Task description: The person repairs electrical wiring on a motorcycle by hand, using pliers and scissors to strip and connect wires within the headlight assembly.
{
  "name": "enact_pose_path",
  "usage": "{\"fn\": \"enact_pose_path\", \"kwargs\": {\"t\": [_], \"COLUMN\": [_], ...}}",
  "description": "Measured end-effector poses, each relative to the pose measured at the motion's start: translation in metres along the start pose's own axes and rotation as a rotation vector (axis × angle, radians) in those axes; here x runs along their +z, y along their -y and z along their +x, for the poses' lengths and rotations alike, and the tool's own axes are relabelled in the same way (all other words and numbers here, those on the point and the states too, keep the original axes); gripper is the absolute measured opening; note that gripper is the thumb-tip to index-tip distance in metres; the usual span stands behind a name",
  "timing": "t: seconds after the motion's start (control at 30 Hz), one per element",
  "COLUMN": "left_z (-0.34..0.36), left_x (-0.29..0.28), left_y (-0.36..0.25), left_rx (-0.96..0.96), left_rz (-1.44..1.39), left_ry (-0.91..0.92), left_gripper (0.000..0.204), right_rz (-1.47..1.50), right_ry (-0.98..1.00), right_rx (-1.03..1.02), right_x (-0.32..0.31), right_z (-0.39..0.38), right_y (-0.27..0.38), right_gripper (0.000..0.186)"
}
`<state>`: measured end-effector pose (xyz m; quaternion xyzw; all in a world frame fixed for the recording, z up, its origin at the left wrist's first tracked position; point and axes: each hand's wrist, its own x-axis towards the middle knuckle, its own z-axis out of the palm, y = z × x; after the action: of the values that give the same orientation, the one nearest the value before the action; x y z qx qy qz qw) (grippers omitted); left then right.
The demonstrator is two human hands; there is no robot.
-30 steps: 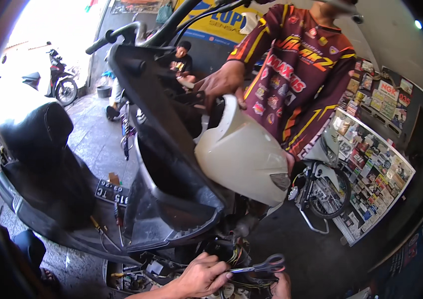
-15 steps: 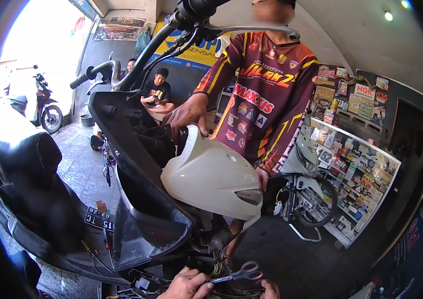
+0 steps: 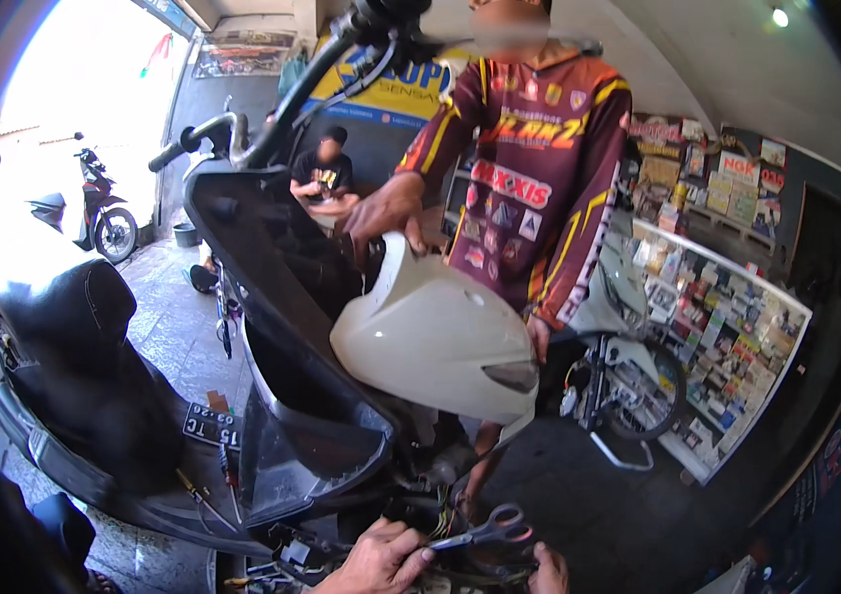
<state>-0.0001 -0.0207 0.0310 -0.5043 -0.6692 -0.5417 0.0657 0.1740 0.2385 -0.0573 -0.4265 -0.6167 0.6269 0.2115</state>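
At the bottom, my left hand [image 3: 379, 557] is closed around the blade end of a pair of scissors [image 3: 477, 536]. Their dark handles with reddish finger loops point right, away from my fingers. My right hand [image 3: 547, 572] is to the right of the scissors, apart from the handles. Its thumb and finger are pressed together near dark wires [image 3: 490, 574]; what they pinch is too small to make out. Thin coloured wires [image 3: 459, 500] hang beneath the opened front of a scooter, just above the scissors.
Before me, a person in a maroon jersey [image 3: 539, 148] holds a white body panel [image 3: 430, 337] against the scooter's black inner shield [image 3: 272, 287]. Screwdrivers [image 3: 230, 480] and a number plate [image 3: 212, 426] lie on the footboard. A glass display case [image 3: 727, 346] and another motorbike [image 3: 628, 386] stand right.
The view has shifted slightly, so the scooter and panel appear a little further right. My left hand still grips the scissors, and my right hand remains beside them.
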Motion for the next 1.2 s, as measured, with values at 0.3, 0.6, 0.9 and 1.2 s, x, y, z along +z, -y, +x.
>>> {"fn": "enact_pose_path", "kwargs": {"t": [0.3, 0.6, 0.9, 1.2], "left_z": [0.011, 0.008, 0.01, 0.008], "left_x": [0.005, 0.009, 0.009, 0.015], "left_y": [0.022, 0.015, 0.011, 0.014], "left_rx": [0.07, 0.07, -0.017, -0.074], "left_rz": [0.064, 0.039, 0.107, 0.081], "left_ry": [0.063, 0.049, 0.021, 0.026], "left_gripper": [0.013, 0.021, 0.016, 0.019], "right_rz": [0.265, 0.259, 0.327, 0.247], "right_ry": [0.023, 0.05, 0.129, 0.135], "right_rx": [-0.107, -0.134, -0.088, -0.076], "right_x": [0.01, -0.001, 0.009, 0.002], "right_z": [-0.001, -0.016, -0.007, -0.012], "right_y": [0.01, 0.013, 0.02, 0.026], "right_gripper": [0.03, 0.038, 0.035, 0.041]}}
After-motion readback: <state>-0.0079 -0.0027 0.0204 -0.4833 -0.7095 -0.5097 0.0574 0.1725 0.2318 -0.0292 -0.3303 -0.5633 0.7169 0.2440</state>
